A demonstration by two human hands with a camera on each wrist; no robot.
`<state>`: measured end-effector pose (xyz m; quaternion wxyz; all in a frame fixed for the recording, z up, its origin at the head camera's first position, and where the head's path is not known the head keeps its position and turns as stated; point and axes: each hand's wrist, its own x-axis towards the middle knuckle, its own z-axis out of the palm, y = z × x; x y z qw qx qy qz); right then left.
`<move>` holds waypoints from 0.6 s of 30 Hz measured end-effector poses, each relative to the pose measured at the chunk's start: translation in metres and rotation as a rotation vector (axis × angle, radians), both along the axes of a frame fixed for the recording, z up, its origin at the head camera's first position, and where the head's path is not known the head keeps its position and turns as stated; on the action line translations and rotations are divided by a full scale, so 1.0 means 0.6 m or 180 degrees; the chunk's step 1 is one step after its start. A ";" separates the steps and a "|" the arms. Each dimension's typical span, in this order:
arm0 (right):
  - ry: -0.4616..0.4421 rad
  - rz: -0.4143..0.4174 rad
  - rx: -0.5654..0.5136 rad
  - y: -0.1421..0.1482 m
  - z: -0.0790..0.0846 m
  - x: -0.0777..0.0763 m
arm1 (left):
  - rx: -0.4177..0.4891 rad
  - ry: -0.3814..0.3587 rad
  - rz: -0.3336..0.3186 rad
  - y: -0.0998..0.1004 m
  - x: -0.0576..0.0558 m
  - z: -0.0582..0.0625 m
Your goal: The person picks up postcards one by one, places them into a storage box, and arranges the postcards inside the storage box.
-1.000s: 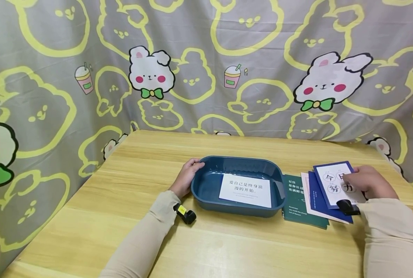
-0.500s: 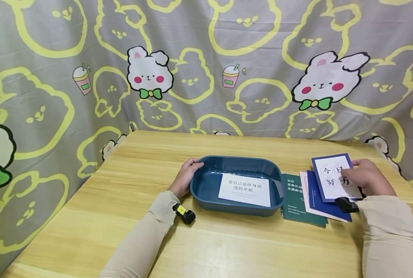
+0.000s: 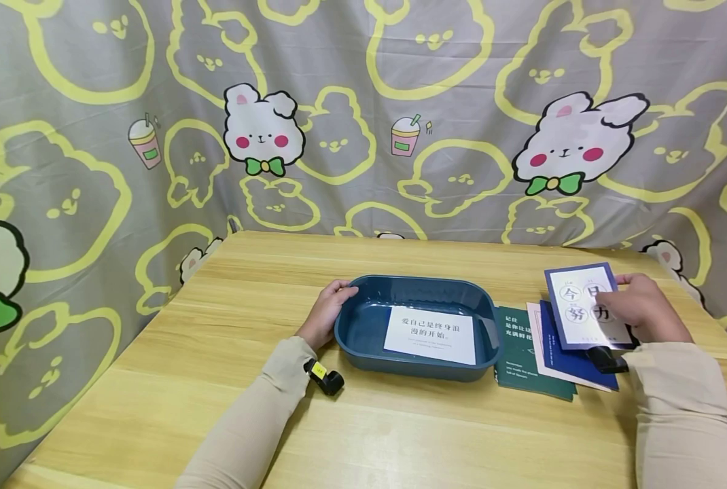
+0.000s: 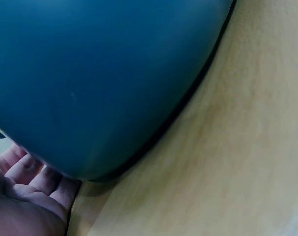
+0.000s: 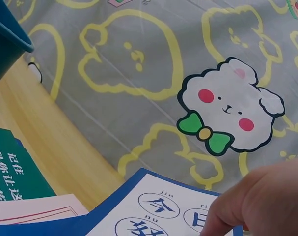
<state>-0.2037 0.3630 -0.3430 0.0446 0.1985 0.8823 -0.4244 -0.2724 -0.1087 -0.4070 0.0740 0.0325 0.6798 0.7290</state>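
Observation:
A dark teal plastic basin sits on the table, with a white printed card lying inside. My left hand grips the basin's left end, thumb at the rim; in the left wrist view its fingers are against the outer wall. On the right, my right hand pinches a blue-bordered white card with large characters, thumb on its face. That card is raised and tilted above a fanned pile holding a dark green card, a pink-white card and a blue card.
The wooden table runs back to a grey curtain with yellow outlines and white rabbits. The green card's left edge lies close against the basin's right end. A black wrist camera is strapped at my left wrist.
My right hand has lifted the blue-bordered card up off the pile and slightly leftward, tilting it. More of the blue card beneath shows. The left hand and basin have stayed put.

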 end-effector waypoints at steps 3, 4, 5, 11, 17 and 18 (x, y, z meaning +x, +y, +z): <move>0.0035 -0.0006 -0.0025 -0.002 0.003 -0.001 | -0.0001 0.0005 0.0003 0.000 0.000 0.001; 0.0046 -0.0016 -0.0027 -0.004 0.003 -0.001 | -0.0001 0.0007 0.0004 0.001 0.000 0.001; 0.0050 -0.0038 -0.0020 -0.005 0.004 -0.002 | -0.0002 0.0008 0.0003 0.001 0.001 0.002; 0.0131 -0.0076 0.0029 -0.011 0.008 -0.005 | 0.0003 -0.0002 0.0004 0.001 0.002 0.002; 0.0214 -0.0060 -0.0066 -0.018 0.011 -0.006 | -0.0011 -0.0019 0.0006 0.001 0.002 0.002; 0.0239 -0.0044 -0.0078 -0.019 0.012 -0.005 | -0.0014 -0.0019 0.0007 0.001 0.002 0.002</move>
